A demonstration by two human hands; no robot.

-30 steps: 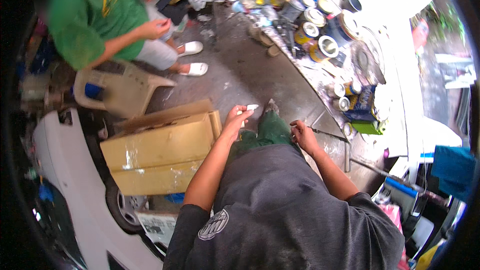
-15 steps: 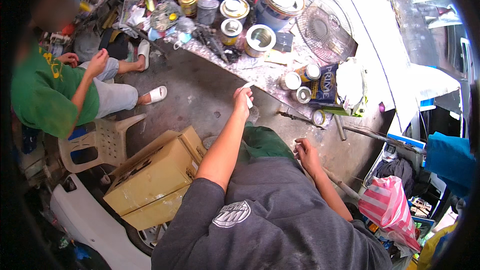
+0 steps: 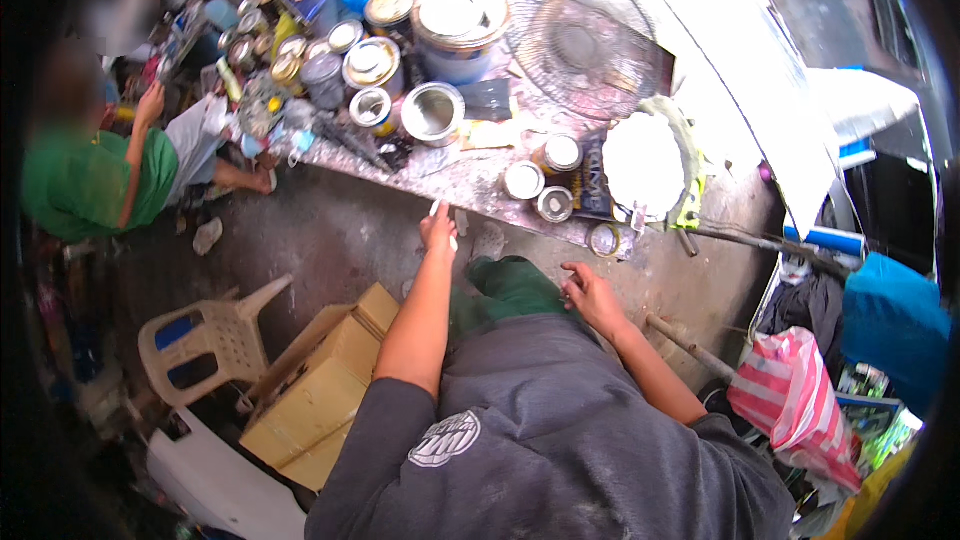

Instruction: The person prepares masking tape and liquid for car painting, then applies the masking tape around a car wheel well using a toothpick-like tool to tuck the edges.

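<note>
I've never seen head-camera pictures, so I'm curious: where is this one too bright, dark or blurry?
Head view: glare washes out the white surface at upper right; head view: black borders close in around the fisheye edge; head view: the person in green looks smeared around the head; head view: the white piece in the left hand lacks fine detail.

The speckled table point(image 3: 462, 178) holds metal cans point(image 3: 432, 113), a wire fan guard point(image 3: 575, 43) and a dark packet point(image 3: 593, 178).
</note>
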